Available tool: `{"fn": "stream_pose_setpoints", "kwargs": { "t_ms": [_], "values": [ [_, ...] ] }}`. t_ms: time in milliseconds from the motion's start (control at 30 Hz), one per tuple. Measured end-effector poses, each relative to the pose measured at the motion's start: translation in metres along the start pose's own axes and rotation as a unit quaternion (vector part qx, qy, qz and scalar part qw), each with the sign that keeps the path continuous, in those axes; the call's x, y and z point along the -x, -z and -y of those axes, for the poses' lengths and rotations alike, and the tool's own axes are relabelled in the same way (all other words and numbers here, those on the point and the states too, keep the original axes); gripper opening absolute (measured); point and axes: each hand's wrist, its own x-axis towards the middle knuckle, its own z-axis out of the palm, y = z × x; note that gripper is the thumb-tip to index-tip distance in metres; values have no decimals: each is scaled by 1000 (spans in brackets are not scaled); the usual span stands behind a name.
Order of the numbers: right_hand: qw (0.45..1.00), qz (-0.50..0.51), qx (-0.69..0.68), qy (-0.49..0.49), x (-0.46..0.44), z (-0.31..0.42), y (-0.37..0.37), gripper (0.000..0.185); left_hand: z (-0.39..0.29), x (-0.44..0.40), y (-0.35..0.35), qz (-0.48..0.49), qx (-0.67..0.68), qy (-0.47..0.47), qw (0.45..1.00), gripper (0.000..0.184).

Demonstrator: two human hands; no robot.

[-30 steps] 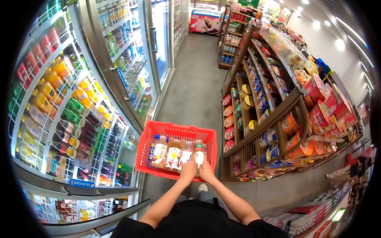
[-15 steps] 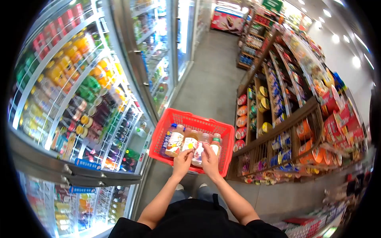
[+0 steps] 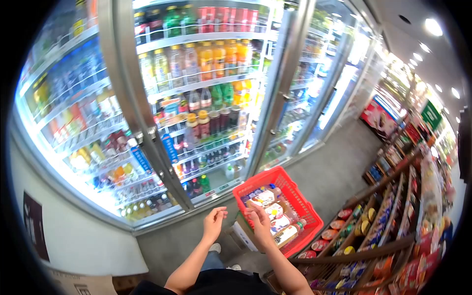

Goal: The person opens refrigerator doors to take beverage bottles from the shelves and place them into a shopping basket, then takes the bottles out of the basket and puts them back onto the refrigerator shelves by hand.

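Observation:
A red plastic basket [image 3: 301,191] holds several drink bottles lying side by side: one with a blue cap [image 3: 263,191], pale ones with printed labels [image 3: 282,221], and one with a green cap [image 3: 290,233]. Over the near left edge of the basket is my right hand [image 3: 260,223], fingers loosely bent, nothing visible in them; whether it touches the rim I cannot tell. To its left, my left hand [image 3: 214,223] hangs in the air before the fridge, fingers half bent and apart, holding nothing.
Tall glass-door fridges [image 3: 201,108] full of bottles line the left and front. Their door handles [image 3: 139,136] face me. Below the basket stands a cardboard box [image 3: 242,233]. A shelf of packaged cups [image 3: 339,223] is on the right, and a grey floor aisle [image 3: 334,147] runs ahead.
My view has turned left toward the fridges. Both hands have drawn away from the bottles; the left is out of the basket, and the right is at its edge.

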Motion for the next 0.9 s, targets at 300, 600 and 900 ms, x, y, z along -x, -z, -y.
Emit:
{"fn": "stream_pose_setpoints", "kwargs": {
  "t_ms": [300,600,900],
  "values": [
    [991,115,-38,-60,30,-19,-68,34,-5,102,79,-231,51,17,971,24],
    [977,186,-65,-77,3,-38,-126,33,-21,127,132,-340,42,-27,939,24],
    [977,193,-70,-61,-48,-50,-172,34,-26,73,195,-351,45,-57,933,26]
  ]
}}
